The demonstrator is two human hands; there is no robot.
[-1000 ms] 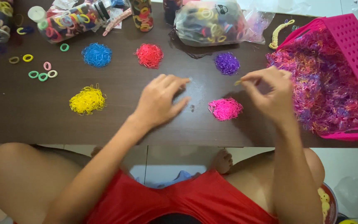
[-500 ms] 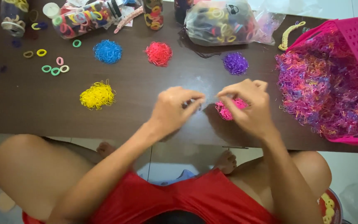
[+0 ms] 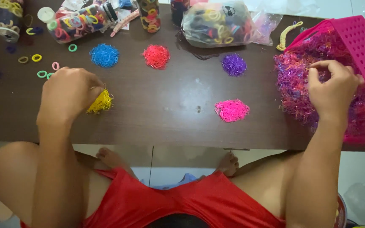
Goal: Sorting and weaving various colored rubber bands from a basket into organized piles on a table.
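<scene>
Soft, even indoor light falls from above, bright enough to keep colours vivid. The dark brown wooden tabletop [image 3: 170,114] carries a pale, hazy sheen near the middle of the frame, and the clear plastic bag of hair ties [image 3: 216,23] at the upper centre shows small white glints. Shadows are faint and short, pooling just under the left hand [image 3: 68,93] and the right hand [image 3: 332,88]. Focus is fairly crisp at the centre; the corners soften and bend slightly. The floor at the bottom edge is dimmer.

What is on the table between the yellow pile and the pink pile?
Nothing: in the head view, bare dark table runs from the yellow pile to the pink pile.
</scene>
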